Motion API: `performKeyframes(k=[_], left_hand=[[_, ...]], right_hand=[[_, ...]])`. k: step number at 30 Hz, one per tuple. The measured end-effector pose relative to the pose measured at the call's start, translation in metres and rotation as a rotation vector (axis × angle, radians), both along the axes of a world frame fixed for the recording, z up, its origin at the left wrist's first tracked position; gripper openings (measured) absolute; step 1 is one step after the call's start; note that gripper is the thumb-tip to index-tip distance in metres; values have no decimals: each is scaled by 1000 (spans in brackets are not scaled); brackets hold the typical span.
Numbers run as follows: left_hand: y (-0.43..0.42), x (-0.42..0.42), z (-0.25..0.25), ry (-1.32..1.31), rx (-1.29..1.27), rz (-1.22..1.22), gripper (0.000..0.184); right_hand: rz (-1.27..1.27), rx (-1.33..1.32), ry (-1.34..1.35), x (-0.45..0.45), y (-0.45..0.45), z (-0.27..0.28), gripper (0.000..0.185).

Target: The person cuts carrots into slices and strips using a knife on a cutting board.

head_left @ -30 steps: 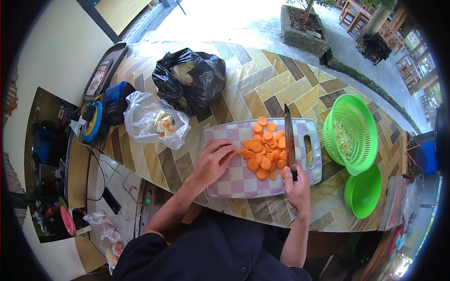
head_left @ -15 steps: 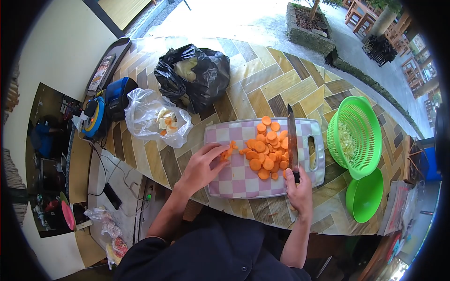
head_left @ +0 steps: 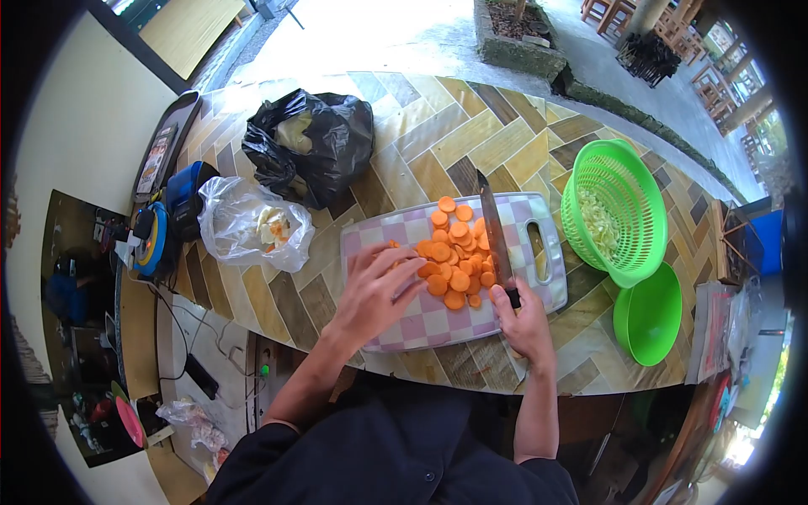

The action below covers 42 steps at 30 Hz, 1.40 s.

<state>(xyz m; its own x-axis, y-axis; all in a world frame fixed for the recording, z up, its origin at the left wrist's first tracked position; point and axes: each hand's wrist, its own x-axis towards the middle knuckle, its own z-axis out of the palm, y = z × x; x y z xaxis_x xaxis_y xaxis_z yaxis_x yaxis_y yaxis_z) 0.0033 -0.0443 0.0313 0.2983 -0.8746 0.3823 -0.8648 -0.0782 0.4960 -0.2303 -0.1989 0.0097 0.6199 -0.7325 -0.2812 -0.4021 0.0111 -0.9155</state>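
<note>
Your left hand (head_left: 370, 299) is open, its fingers parted and curved over the near-left edge of the carrots (head_left: 459, 259). Your right hand (head_left: 526, 318) grips the knife (head_left: 494, 223) by its dark handle, blade pointing between 11 and 12 o'clock, beside the heap's right side. The carrots lie on the checked board (head_left: 421, 326), at 2 o'clock from your left hand.

From the board, the colander (head_left: 644, 202) with pale shreds (head_left: 598, 225) sits between 2 and 3 o'clock; the green bowl (head_left: 648, 316), between 3 and 4; the clear bag (head_left: 223, 227), between 9 and 10; the black bag (head_left: 345, 139), at 10.

The slices should be light, firm and slippery when wet; cup them from the sides. Hold the knife by its handle only.

Your left fingers hide some slices, so contact there is unclear. The black bag's contents are mostly hidden.
</note>
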Motion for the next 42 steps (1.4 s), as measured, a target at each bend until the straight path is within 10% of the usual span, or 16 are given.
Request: performKeyframes(k=[13,19,25,42], left_hand=[[-12,-26,-2,85,102,-105,29],[11,-24,17,515,304,-140,29],[20,-23,7,126,173,-132,31],[44,-36,-14,148,29,-35,27]], right_hand=[[-18,-38,-127,7,3,7,29],[7,9,-23,4,1,10,39],[4,136,-70,2,1,3,41],[454,16,266,-68,91,80,63]])
